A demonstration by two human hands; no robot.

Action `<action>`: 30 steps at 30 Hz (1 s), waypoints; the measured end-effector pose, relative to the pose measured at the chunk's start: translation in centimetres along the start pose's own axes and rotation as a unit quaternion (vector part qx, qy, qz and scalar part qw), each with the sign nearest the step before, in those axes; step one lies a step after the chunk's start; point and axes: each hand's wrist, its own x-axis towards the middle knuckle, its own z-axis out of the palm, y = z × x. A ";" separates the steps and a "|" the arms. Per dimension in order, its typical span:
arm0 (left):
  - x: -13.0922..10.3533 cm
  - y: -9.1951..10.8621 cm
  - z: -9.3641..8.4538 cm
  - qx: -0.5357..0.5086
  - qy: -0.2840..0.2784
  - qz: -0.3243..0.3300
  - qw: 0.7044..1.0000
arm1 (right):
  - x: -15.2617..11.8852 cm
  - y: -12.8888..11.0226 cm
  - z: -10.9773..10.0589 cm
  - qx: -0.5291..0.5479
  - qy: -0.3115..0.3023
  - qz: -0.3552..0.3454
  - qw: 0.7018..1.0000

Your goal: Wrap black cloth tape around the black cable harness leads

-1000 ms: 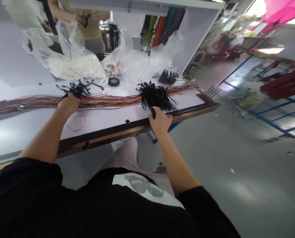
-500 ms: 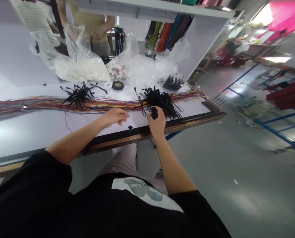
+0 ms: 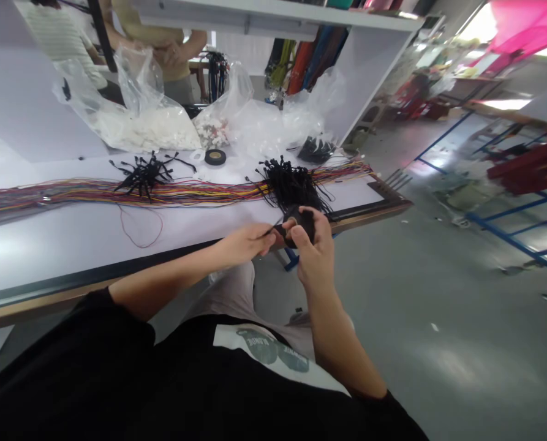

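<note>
In my right hand (image 3: 316,248) is a roll of black tape (image 3: 306,222), gripped with the thumb in front and fingers curled round it, just off the table's front edge. My left hand (image 3: 255,240) is closed beside it, pinching a thin black strand (image 3: 273,228) that slants up toward the roll; whether it is a cable or tape I cannot tell. Just behind the roll lies a thick bunch of black cable ends (image 3: 291,184). It rests on a long bundle of coloured wires (image 3: 199,193) stretched along the white table (image 3: 84,236).
A smaller bunch of black connectors (image 3: 147,174) lies to the left. Behind it sit another black tape roll (image 3: 215,157) and clear plastic bags (image 3: 149,125) of small white parts. Two people stand beyond the bench. A blue-legged table (image 3: 512,229) stands at the right.
Both hands have come closer together and moved toward the table's front edge. My right hand has brought up the tape roll, and my left, previously over the table, now pinches the black strand.
</note>
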 end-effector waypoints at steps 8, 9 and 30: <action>-3.0 -1.6 3.2 -0.151 0.038 -0.066 0.986 | -1.2 -1.1 0.8 0.026 0.054 0.020 0.998; -3.1 -1.8 3.5 -0.189 0.054 -0.073 0.978 | -1.4 -1.0 0.8 0.045 0.056 0.035 0.997; -3.5 -2.5 4.3 -0.141 0.181 -0.017 0.973 | -5.6 -1.4 -0.9 -0.152 -0.117 0.050 0.980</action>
